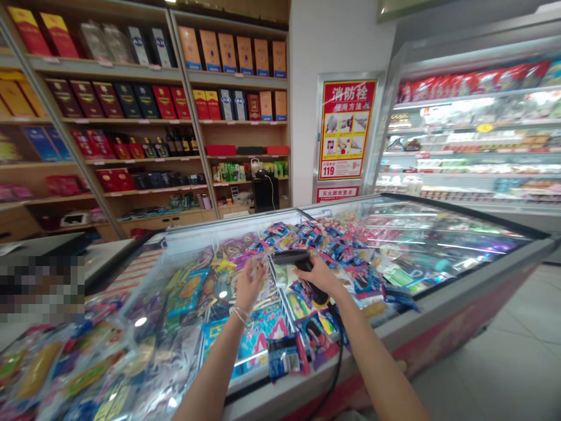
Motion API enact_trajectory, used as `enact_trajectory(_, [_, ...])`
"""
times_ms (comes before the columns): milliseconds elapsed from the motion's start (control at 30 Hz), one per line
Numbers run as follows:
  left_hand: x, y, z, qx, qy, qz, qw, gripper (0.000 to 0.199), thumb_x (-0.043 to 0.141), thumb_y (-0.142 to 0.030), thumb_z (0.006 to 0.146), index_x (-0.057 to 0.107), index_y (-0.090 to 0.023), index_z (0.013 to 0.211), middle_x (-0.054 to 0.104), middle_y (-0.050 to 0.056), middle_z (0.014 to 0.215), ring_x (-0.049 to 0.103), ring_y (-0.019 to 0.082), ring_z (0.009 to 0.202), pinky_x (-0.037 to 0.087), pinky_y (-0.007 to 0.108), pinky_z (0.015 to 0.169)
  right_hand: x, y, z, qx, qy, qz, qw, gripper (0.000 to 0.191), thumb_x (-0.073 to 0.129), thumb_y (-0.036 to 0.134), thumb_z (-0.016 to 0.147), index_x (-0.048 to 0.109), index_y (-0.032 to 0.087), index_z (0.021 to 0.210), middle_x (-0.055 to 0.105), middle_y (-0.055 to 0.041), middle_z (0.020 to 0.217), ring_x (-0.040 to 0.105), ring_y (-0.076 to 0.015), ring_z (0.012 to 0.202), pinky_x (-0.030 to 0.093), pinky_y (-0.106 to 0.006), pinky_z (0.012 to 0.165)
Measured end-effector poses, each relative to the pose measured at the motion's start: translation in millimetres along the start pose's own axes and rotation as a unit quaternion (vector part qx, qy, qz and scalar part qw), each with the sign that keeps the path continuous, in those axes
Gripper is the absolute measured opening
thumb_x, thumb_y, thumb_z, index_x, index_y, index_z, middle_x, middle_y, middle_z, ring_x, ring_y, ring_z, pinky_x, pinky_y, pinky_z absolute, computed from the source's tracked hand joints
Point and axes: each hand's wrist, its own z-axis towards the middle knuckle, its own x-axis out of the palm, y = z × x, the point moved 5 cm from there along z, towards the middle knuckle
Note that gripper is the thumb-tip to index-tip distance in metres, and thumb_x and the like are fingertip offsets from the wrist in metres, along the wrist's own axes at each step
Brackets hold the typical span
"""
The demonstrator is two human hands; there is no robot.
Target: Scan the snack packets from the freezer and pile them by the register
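A black handheld barcode scanner point(291, 257) is gripped in my right hand point(322, 275), its head pointing left toward my other hand. From its handle a black cord point(337, 362) drops over the freezer's front edge. My left hand point(249, 283), with a pale band at the wrist, pinches a small, partly see-through packet point(261, 268) just left of the scanner head; its contents are blurred. Both hands are above the chest freezer point(397, 327). Around and below them are heaped many colourful wrapped packets point(337, 248). A dark blue packet point(284, 356) rests near the front edge.
Sliding glass lids point(442, 234) cover the freezer's right part. More packets point(48, 362) lie at lower left, beside a counter point(105, 254). Shelves point(131, 123) with boxes and bottles line the back wall. A fire-hydrant sign point(348, 128) and a lit display fridge point(468, 149) stand behind, at right.
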Motion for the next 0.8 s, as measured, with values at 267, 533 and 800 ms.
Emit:
enact_trajectory(267, [0.4,6.5,1.6,0.009,-0.004,0.035,0.999,0.047,0.070,-0.049,0.068,0.070,-0.016,0.101,0.073,0.011,0.099,0.067,0.027,0.093,0.051,0.038,0.083,-1.3,1.1,0.3,-0.003,-0.018,-0.022,1.000,0.019,0.071,0.032,0.071,0.056,0.021,0.066,0.056,0.0027,0.045,0.051,-0.0138,0.037,0.044,-0.026,0.043])
enact_trajectory(533, [0.8,6.4,0.4,-0.019,0.006,0.021,1.000,0.053,0.071,-0.046,0.066,0.069,-0.014,0.109,0.073,0.012,0.101,0.067,0.025,0.087,0.052,0.031,0.070,-3.2,-2.2,0.9,0.005,-0.025,-0.033,0.999,0.021,0.071,0.034,0.071,0.056,0.020,0.064,0.057,0.0012,0.046,0.054,-0.0148,0.039,0.046,-0.027,0.045])
enact_trajectory(800, [1.2,5.3,0.0,-0.017,-0.005,-0.046,0.999,0.050,0.070,-0.034,0.068,0.066,-0.016,0.114,0.073,0.009,0.103,0.068,0.023,0.094,0.052,0.034,0.083,-9.2,4.6,3.0,-0.011,-0.059,0.022,0.998,0.023,0.071,0.038,0.071,0.060,0.019,0.069,0.057,0.0010,0.046,0.052,-0.0148,0.037,0.045,-0.028,0.044])
